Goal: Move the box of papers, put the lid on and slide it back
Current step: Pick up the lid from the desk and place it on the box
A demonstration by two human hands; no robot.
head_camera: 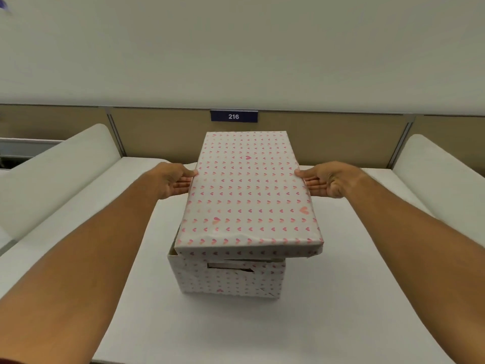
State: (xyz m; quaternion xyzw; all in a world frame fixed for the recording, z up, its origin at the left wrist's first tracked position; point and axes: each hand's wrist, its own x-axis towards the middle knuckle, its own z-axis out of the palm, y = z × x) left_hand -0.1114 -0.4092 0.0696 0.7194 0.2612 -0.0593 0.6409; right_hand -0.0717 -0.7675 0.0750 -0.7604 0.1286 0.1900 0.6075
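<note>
Standing on white table (pixel 328 324): heart-print box (pixel 228 281), handle-slot end nearest, long axis running away toward partition. Lid (pixel 248 190) above box, same axis, near end overhanging and raised off rim, not seated. Left hand (pixel 172 183) grasps lid's left edge, right hand (pixel 324 182) its right edge, thumbs on top. Beyond box: tan partition (pixel 162 132), blue "216" sign (pixel 233 116), pale wall.
</note>
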